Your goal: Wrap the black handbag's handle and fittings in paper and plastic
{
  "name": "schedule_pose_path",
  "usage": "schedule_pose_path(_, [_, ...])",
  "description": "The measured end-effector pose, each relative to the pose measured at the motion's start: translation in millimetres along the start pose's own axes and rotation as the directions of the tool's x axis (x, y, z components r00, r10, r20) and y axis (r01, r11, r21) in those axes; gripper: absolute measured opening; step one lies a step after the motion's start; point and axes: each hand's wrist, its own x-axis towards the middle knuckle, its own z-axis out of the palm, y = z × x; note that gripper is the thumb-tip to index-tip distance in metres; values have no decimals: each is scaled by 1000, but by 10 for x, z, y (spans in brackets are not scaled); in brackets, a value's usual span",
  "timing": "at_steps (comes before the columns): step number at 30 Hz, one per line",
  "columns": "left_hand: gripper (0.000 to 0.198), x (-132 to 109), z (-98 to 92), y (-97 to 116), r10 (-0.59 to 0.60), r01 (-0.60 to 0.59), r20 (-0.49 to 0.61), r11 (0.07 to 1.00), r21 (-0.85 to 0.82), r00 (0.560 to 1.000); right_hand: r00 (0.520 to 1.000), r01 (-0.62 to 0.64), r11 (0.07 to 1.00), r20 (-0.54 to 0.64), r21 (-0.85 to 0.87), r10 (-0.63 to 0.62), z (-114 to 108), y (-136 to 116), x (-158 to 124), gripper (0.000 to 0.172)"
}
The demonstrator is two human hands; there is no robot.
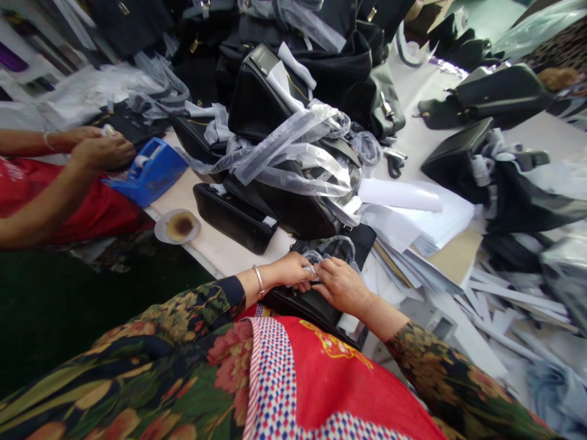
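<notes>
A black handbag (316, 304) lies at the table's front edge against my apron, partly covered by my hands. My left hand (292, 271), with a silver bangle at the wrist, pinches a clear plastic strip (346, 247) above the bag. Close beside it, my right hand (340, 285) has its fingers closed on the same strip, and the two hands' fingertips meet. Exactly how the strip runs between the fingers is hidden. White paper padding (349, 324) sticks out at the bag's near right side.
Black handbags (284, 201) with loose plastic strips pile up ahead. White paper sheets (413, 214) stack at right, near scattered paper strips (518, 293). At left stand a round dish (178, 226) with brown residue and a blue tape dispenser (153, 171); another person's hands (103, 146) work there.
</notes>
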Motion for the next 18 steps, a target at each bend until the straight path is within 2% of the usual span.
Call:
schedule_pose_path(8, [20, -26, -67, 42, -75, 84, 62, 986, -144, 995, 991, -61, 990, -122, -130, 45, 133, -51, -82, 26])
schedule_pose_path(13, [39, -52, -80, 55, -54, 59, 26, 955, -291, 998, 978, -84, 979, -204, -184, 45, 82, -101, -49, 26])
schedule_pose_path(18, [52, -41, -78, 41, -64, 69, 25, 946, -316, 998, 978, -117, 972, -196, -205, 77, 88, -173, -26, 27])
